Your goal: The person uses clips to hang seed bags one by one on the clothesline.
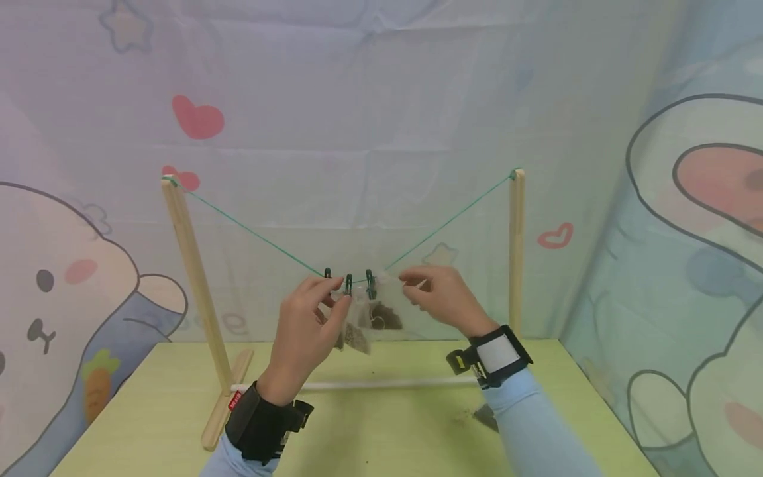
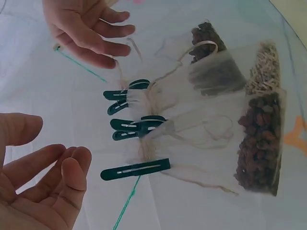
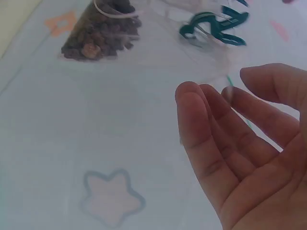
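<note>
Three dark green clips hang close together on a sagging green cord (image 1: pixel 256 235); the left wrist view shows the lowest clip (image 2: pixel 135 169) most plainly. They hold sheer drawstring pouches in a row: one pouch (image 2: pixel 261 143) has reddish-brown dried pieces, another (image 2: pixel 264 69) pale short bits, and a third (image 2: pixel 216 76) dark contents. My left hand (image 1: pixel 310 324) is beside the clips on the left, thumb and fingers apart. To the right of the pouches is my right hand (image 1: pixel 444 298), fingers loosely bent, with nothing between thumb and fingertips in the right wrist view.
Two wooden posts, left (image 1: pixel 197 278) and right (image 1: pixel 516 252), carry the cord ends. A white rod (image 1: pixel 393 383) runs low across the frame. On the yellow-green tabletop (image 1: pixel 381 437) lies another dark pouch (image 1: pixel 485 416), partly behind my right sleeve. A printed cloth (image 1: pixel 357 132) hangs behind.
</note>
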Action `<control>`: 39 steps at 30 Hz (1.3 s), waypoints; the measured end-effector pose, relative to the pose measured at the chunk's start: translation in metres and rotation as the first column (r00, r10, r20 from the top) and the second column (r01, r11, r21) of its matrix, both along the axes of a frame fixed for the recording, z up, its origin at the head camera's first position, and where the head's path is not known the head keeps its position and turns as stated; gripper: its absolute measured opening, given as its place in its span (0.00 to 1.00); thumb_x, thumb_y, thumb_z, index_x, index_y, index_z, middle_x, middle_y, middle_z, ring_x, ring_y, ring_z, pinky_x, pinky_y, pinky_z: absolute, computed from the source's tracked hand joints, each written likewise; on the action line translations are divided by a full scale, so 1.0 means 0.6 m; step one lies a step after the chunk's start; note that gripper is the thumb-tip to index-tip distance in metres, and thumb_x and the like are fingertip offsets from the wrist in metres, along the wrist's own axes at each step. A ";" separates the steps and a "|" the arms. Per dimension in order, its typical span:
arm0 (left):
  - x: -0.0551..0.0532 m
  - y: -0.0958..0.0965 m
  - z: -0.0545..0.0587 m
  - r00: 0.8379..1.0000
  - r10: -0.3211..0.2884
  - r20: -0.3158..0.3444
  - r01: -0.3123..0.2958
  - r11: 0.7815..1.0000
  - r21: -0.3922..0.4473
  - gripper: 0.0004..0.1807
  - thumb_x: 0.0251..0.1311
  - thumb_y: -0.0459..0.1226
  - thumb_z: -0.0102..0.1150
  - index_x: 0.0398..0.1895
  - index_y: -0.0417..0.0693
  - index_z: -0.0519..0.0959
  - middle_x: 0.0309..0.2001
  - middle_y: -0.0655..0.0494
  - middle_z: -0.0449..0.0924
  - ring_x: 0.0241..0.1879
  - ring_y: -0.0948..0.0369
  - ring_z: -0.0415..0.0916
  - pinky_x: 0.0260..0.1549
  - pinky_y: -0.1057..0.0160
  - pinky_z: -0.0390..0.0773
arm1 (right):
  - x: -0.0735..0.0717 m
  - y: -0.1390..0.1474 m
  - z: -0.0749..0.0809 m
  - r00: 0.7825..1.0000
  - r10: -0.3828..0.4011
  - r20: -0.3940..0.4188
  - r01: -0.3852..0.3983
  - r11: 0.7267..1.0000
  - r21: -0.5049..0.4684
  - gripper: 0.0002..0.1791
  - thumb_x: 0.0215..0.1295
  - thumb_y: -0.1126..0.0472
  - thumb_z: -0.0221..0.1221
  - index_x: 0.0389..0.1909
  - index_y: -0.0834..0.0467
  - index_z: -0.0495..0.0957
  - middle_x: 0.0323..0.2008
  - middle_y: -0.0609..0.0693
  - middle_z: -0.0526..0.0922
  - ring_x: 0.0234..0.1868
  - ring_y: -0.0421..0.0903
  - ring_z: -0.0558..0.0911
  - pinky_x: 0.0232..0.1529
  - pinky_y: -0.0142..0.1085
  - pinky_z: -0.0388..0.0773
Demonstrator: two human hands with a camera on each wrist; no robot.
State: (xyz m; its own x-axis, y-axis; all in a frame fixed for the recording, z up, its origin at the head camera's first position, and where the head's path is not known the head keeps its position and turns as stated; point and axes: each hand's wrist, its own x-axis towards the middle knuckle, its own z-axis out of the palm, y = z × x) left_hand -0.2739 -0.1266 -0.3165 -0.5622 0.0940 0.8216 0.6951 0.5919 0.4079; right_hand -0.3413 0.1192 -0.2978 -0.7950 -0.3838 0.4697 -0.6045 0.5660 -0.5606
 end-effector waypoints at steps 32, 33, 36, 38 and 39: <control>0.030 -0.041 -0.205 0.957 0.271 -0.099 -0.288 0.896 -0.336 0.25 0.59 0.42 0.75 0.58 0.41 0.84 0.53 0.47 0.83 0.45 0.52 0.81 0.41 0.54 0.82 | 0.095 0.047 -0.243 0.857 -0.280 -0.433 0.247 0.960 -0.133 0.25 0.62 0.68 0.69 0.61 0.65 0.78 0.54 0.59 0.81 0.42 0.49 0.85 0.35 0.37 0.84; 0.030 -0.041 -0.213 0.957 0.277 -0.090 -0.291 0.893 -0.343 0.25 0.59 0.43 0.75 0.58 0.42 0.84 0.52 0.47 0.83 0.45 0.53 0.81 0.40 0.54 0.83 | 0.097 0.046 -0.249 0.860 -0.282 -0.426 0.249 0.959 -0.132 0.25 0.62 0.68 0.69 0.61 0.65 0.78 0.54 0.59 0.81 0.42 0.50 0.85 0.35 0.37 0.84; 0.029 -0.038 -0.233 0.955 0.288 -0.070 -0.294 0.888 -0.352 0.24 0.58 0.43 0.76 0.56 0.42 0.85 0.51 0.48 0.84 0.43 0.54 0.81 0.37 0.54 0.83 | 0.101 0.046 -0.266 0.870 -0.294 -0.396 0.261 0.956 -0.136 0.25 0.62 0.68 0.70 0.61 0.65 0.78 0.54 0.58 0.81 0.42 0.50 0.85 0.34 0.36 0.84; 0.029 -0.036 -0.243 0.953 0.295 -0.063 -0.297 0.885 -0.358 0.24 0.58 0.44 0.76 0.54 0.42 0.86 0.50 0.49 0.84 0.41 0.55 0.81 0.36 0.55 0.83 | 0.102 0.046 -0.277 0.877 -0.300 -0.375 0.269 0.954 -0.135 0.25 0.62 0.68 0.70 0.60 0.65 0.79 0.54 0.57 0.82 0.42 0.49 0.85 0.33 0.35 0.84; 0.029 -0.035 -0.248 0.954 0.295 -0.059 -0.296 0.885 -0.360 0.24 0.57 0.44 0.76 0.54 0.42 0.86 0.49 0.49 0.84 0.41 0.55 0.81 0.36 0.55 0.83 | 0.102 0.046 -0.281 0.881 -0.302 -0.363 0.271 0.953 -0.134 0.24 0.62 0.67 0.70 0.60 0.65 0.79 0.54 0.57 0.82 0.42 0.49 0.85 0.34 0.35 0.84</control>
